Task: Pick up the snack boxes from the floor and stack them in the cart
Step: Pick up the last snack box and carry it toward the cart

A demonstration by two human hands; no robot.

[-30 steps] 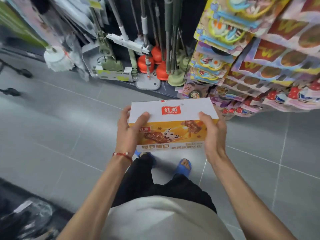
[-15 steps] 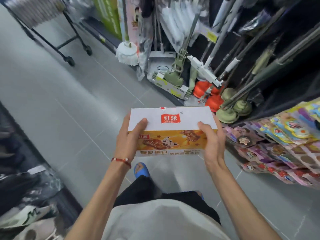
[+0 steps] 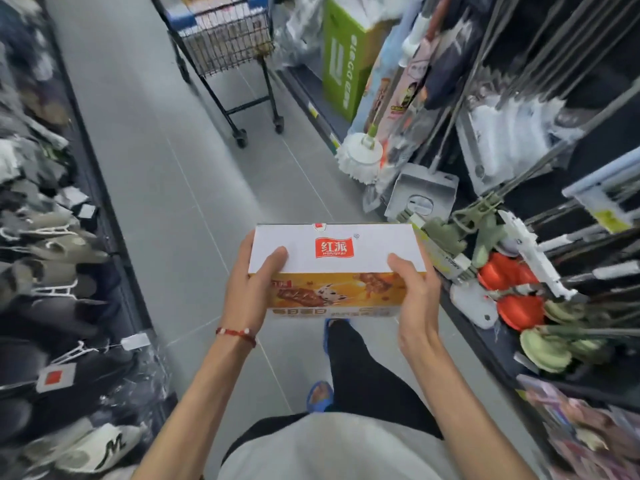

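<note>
A snack box is held in front of the body, well clear of the floor. It is gripped at both ends. The left hand is wrapped round the left end with the thumb laid on the white top, and the right hand is curled round the right end in the same way. The box is held level, with its white face and red label turned up and its printed orange side toward the person.

Shoes are shelved along the left of the aisle, and mops and other cleaning tools are ranged along the right. Farther down, well apart from the box, the cart is parked on the tiles near the right-hand shelving. What lies in its wire basket is too blurred to be told.

The carrying step is judged to be in hand. Next, the aisle must be walked, and the box must be lifted over the basket rim and lowered flat inside before either grip is released.
</note>
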